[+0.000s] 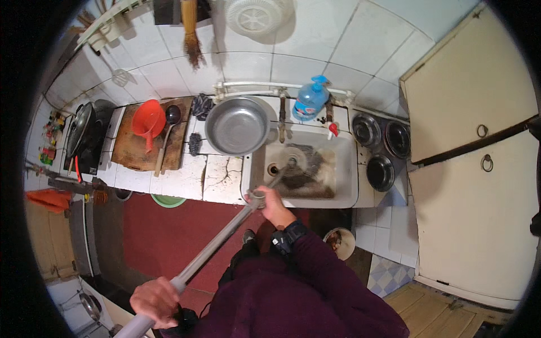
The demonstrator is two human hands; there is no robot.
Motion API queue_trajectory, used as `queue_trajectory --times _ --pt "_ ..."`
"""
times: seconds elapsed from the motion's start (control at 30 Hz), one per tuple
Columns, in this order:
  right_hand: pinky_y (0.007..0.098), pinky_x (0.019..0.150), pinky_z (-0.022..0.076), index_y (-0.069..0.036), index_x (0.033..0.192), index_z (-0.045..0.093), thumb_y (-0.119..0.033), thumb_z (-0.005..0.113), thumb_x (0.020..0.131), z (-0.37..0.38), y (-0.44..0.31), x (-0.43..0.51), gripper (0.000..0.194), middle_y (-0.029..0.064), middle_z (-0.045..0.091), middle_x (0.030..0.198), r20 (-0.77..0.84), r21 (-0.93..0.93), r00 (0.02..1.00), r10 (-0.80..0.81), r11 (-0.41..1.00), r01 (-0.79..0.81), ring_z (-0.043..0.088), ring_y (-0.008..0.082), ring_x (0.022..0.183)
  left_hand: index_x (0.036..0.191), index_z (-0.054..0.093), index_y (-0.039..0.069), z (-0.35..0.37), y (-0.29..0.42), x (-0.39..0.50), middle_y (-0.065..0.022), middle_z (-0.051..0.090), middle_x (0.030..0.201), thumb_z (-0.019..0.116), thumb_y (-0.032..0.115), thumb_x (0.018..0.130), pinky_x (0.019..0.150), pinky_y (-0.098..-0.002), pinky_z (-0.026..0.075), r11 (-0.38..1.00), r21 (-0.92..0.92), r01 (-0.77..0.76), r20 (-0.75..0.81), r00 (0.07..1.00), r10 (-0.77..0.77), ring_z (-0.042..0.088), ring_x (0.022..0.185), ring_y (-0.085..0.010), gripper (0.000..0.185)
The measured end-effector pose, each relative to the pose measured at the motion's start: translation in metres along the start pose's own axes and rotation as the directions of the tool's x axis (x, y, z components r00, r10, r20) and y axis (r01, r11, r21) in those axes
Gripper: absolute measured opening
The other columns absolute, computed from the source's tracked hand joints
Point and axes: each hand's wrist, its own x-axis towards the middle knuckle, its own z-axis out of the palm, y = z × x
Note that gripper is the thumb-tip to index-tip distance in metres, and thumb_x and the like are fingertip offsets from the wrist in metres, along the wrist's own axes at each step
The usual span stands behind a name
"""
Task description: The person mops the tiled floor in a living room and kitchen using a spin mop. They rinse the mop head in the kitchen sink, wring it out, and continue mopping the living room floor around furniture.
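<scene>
A long grey mop handle (222, 241) slants from the lower left up to the ceramic sink (345, 177). My left hand (155, 301) is wrapped around its lower grip. Higher up, near the sink's front rim, my right hand (275, 208) grasps the pole beside a collar. The far end reaches into the basin, where a round, motion-blurred mop head (292, 158) lies over a dark, wet patch. A drain hole (273, 169) shows to its left. Above the basin stands an old tap (282, 122); a second tap with a red handle (333, 129) is further right.
A metal basin (237, 124) overlaps the sink's left corner. A blue plastic jug (310, 101) stands behind. Leftward are a cutting board (122, 156) with a red scoop (148, 118) and a ladle (169, 131). Dark bowls (380, 173) sit at right; a bucket (343, 243) stands below.
</scene>
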Motion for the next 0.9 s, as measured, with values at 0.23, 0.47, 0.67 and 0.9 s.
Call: queue_trajectory --times 0.23,0.47,0.67,0.9 --pt "0.0481 0.079 0.0556 0.008 0.105 0.058 -0.011 0.052 0.092 -0.021 -0.023 -0.017 0.024 0.0205 0.067 0.096 -0.421 0.054 0.902 -0.097 0.990 0.132 0.067 0.0340 0.088 0.069 0.058 0.008 0.017 -0.024 0.007 -0.0037 0.059 0.056 0.081 -0.006 0.069 0.064 -0.0354 0.050 0.988 -0.002 0.156 0.011 0.988 -0.156 0.055 0.048 -0.0200 0.027" --pt "0.0474 0.080 0.0564 0.004 0.102 0.061 -0.015 0.055 0.092 -0.011 -0.026 -0.031 0.022 0.0195 0.068 0.096 -0.273 0.050 0.960 0.067 0.997 -0.055 0.069 0.0325 0.084 0.066 0.060 0.008 0.026 -0.015 0.041 -0.0031 0.059 0.052 0.080 -0.002 0.076 0.060 -0.0352 0.054 0.991 -0.130 0.008 0.132 0.991 0.009 0.058 0.047 -0.0174 0.026" --pt "0.0426 0.078 0.0563 0.002 0.104 0.065 -0.017 0.053 0.093 -0.013 -0.022 -0.038 0.026 0.0182 0.069 0.095 -0.282 0.038 0.959 -0.003 0.999 0.014 0.068 0.0290 0.084 0.065 0.057 0.008 0.041 -0.006 0.044 -0.0047 0.057 0.052 0.080 -0.006 0.072 0.065 -0.0352 0.055 0.986 0.093 0.137 0.059 0.988 -0.143 0.057 0.047 -0.0181 0.028" --pt "0.0407 0.079 0.0551 0.006 0.106 0.064 -0.018 0.050 0.096 -0.013 -0.018 -0.035 0.029 0.0181 0.068 0.097 -0.237 0.076 0.968 0.079 0.995 -0.062 0.067 0.0295 0.084 0.069 0.056 0.007 0.047 0.002 0.050 -0.0047 0.057 0.052 0.080 -0.006 0.072 0.070 -0.0365 0.055 0.993 -0.100 0.068 0.370 0.929 -0.027 0.059 0.049 -0.0165 0.027"
